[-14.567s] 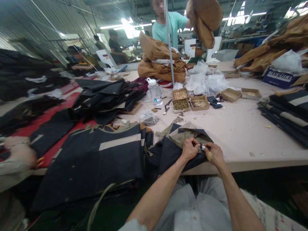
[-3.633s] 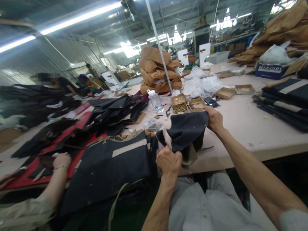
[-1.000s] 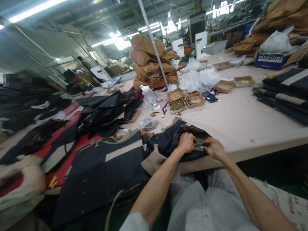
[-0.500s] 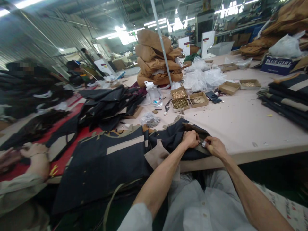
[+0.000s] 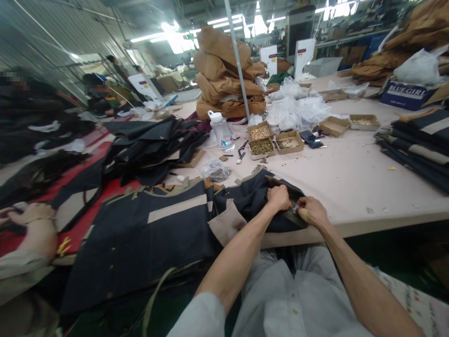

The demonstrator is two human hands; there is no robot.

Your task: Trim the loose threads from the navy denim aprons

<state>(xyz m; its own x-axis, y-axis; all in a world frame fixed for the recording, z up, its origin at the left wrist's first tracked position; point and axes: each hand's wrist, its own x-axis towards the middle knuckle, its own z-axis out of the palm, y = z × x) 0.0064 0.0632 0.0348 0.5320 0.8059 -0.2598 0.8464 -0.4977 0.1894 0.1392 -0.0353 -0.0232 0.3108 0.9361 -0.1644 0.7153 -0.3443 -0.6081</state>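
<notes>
A dark navy garment (image 5: 242,193) lies bunched at the table's front edge, its olive-brown edge turned up between my hands. My left hand (image 5: 279,198) is closed on the cloth near that edge, with its fingertips partly hidden. Just to the right, my right hand (image 5: 313,211) pinches at the same edge. A small whitish piece (image 5: 295,209) shows at its fingertips, too small to name. A beige flap (image 5: 227,223) hangs beside my left forearm. Further left, another dark garment (image 5: 157,238) with a beige strip lies flat and drapes over the table edge.
Small cardboard boxes of metal fittings (image 5: 262,148) stand beyond my hands, near a clear bottle (image 5: 221,133) and a bagged heap (image 5: 215,171). Brown bundles (image 5: 228,75) rise behind a pole. Folded dark garments (image 5: 417,145) lie right. A co-worker's hand (image 5: 33,216) is at left.
The view has shifted slightly, so the things at left sit further left in the picture. My hands stay at the garment's edge, and less of the whitish piece shows.
</notes>
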